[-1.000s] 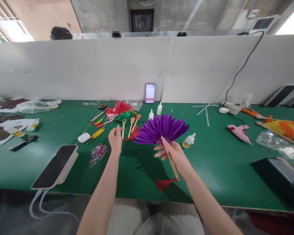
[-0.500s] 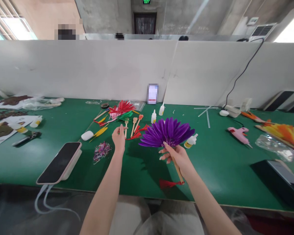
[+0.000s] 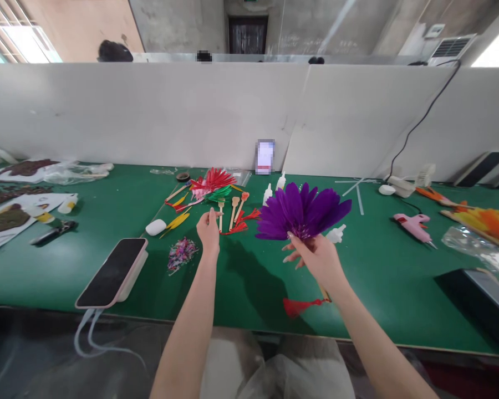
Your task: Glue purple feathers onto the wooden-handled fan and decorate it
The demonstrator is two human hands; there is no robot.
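Note:
My right hand (image 3: 318, 257) grips a purple feather fan (image 3: 301, 213) low on its feathers, holding it up above the table. Its wooden handle shows below the hand, and a red tassel (image 3: 299, 306) hangs from the end. Further left, my left hand (image 3: 209, 230) is raised with thumb and fingers pinched together; whatever they may hold is too small to make out. Just beyond it lie wooden fan handles (image 3: 234, 211) with red tassels (image 3: 241, 226). Behind these are red feathers (image 3: 213, 180) and green feathers (image 3: 218, 195). A pile of colourful bits (image 3: 182, 254) lies left of that hand.
Glue bottles (image 3: 268, 195) stand behind the fan; another bottle (image 3: 336, 234) is partly hidden by it. A pink glue gun (image 3: 413, 226) lies at right, a phone (image 3: 112, 272) at left. A lit phone (image 3: 265, 157) leans on the white partition (image 3: 170, 111).
My right hand has lifted the fan slightly and tilted it, so its handle is more hidden. My left hand stays pinched in nearly the same place. The view has shifted a little.

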